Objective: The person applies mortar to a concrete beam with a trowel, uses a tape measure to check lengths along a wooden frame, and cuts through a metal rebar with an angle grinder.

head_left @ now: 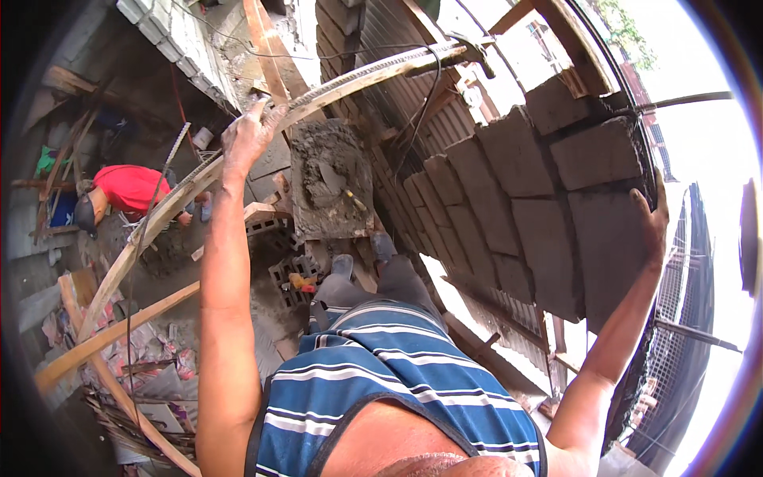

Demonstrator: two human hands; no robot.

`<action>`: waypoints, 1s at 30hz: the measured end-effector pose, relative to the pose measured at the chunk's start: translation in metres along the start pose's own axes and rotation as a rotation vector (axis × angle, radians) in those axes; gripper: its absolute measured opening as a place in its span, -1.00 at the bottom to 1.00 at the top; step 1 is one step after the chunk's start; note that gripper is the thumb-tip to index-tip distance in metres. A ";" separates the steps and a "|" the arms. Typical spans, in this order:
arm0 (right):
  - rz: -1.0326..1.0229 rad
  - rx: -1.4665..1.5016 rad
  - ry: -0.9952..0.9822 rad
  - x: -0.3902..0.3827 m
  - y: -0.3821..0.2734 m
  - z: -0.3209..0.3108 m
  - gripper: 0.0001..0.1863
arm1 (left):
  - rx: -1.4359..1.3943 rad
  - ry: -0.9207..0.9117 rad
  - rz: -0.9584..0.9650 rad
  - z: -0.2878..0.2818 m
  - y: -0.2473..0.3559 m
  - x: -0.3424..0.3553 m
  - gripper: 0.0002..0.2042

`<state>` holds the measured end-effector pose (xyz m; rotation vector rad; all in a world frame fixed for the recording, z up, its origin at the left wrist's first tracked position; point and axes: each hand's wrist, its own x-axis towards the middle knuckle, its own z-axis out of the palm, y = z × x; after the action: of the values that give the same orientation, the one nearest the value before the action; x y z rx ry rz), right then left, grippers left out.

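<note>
My left hand (pixel 250 145) is closed round a long wooden pole (pixel 326 97) that slants across the view, with a ribbed steel bar (pixel 350 81) along part of it. At the right, my right hand (pixel 655 221) grips the end edge of a grey concrete block wall (pixel 548 230). Its thumb lies against the wall's face, while some fingers are hidden round the edge. Between my arms, wet grey mortar (pixel 318 147) is heaped on a mortar board (pixel 318 230). A trowel (pixel 330 180) rests in the mortar, apart from both hands.
Hollow blocks (pixel 290 274) lie beside my feet, below the board. Lower down at the left, a person in a red shirt (pixel 131 189) bends over. Timber braces (pixel 119 334) cross above rubble at the lower left. Corrugated metal sheeting (pixel 397 48) stands behind the wall.
</note>
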<state>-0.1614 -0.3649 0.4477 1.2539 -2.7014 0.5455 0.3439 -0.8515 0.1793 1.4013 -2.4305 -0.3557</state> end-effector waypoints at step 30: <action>-0.086 0.640 -0.890 -0.083 -0.059 0.231 -0.41 | 0.339 0.218 -0.893 -0.104 -0.259 -0.204 -0.43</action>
<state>-0.0518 -0.4254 0.2281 2.1931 -3.2366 1.1222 0.6861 -0.8068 0.1513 2.4754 -1.6118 0.0380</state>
